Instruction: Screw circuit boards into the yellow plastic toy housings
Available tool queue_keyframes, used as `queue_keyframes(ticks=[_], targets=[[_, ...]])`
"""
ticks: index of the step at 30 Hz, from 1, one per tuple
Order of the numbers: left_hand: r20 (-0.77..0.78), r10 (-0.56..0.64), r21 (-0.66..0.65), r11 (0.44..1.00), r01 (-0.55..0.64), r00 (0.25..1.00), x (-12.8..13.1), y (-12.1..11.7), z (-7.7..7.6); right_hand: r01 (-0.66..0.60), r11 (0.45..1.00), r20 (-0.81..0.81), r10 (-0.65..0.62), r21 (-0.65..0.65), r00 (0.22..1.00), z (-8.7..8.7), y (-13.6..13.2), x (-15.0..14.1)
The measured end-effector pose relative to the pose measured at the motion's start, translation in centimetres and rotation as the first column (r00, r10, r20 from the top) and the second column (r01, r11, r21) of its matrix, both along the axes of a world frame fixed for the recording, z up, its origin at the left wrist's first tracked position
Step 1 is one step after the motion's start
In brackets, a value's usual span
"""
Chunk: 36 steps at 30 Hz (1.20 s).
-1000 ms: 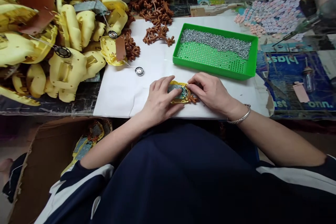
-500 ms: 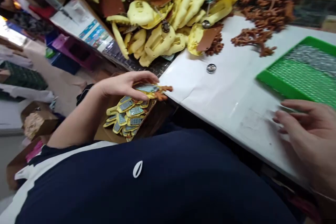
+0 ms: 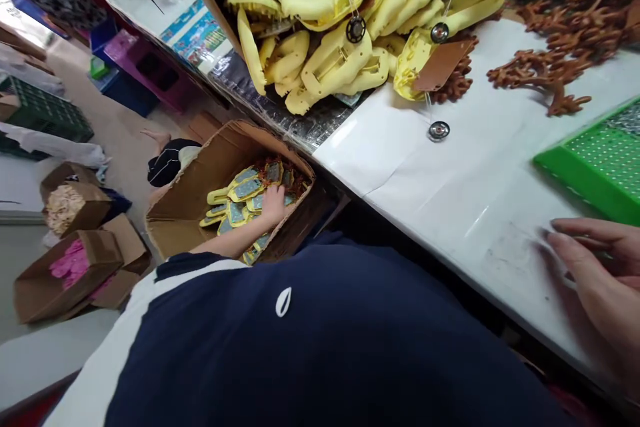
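My left hand (image 3: 274, 203) reaches down into an open cardboard box (image 3: 180, 207) beside my lap. It rests on a stack of yellow pieces with grey boards and brown trim (image 3: 239, 192); its fingers are buried among them, so its grip is hidden. My right hand (image 3: 597, 273) lies at the right edge on the white sheet (image 3: 450, 173), fingers stretched out and apart, holding nothing, just in front of the green tray (image 3: 590, 170).
A heap of yellow plastic shells (image 3: 340, 53) covers the far side of the table, with brown antler-shaped parts (image 3: 550, 73) to its right. A small round speaker (image 3: 439, 131) lies on the sheet. More cardboard boxes (image 3: 65, 267) stand on the floor at left.
My left hand carried the yellow piece with brown trim off the table's left edge and has dropped into the box with it. My head turned left. My right hand stayed on the sheet.
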<state>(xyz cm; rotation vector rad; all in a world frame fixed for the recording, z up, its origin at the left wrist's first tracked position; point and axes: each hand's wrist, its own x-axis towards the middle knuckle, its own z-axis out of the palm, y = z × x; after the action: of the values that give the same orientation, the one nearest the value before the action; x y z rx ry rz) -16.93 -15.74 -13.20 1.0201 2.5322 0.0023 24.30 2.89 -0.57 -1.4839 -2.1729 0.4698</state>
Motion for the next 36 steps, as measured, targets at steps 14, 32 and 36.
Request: queue_keyframes(ticks=[14,32,36], targets=[[-0.401,-0.066,0.726,0.585,0.361,0.914,-3.0,7.3,10.3,-0.377,0.925,-0.064,0.375,-0.035,0.925,2.6,3.8,-6.3],[-0.553,-0.600,0.266,0.529,0.805,0.577,4.4,26.5,17.2,-0.270,0.960,0.256,0.280,-0.075,0.925,3.3,6.9,-15.5],[-0.603,-0.585,0.312,0.452,0.836,0.542,4.2,25.6,16.9,-0.284,0.959,0.181,0.284,-0.026,0.942,3.5,7.3,-14.3]])
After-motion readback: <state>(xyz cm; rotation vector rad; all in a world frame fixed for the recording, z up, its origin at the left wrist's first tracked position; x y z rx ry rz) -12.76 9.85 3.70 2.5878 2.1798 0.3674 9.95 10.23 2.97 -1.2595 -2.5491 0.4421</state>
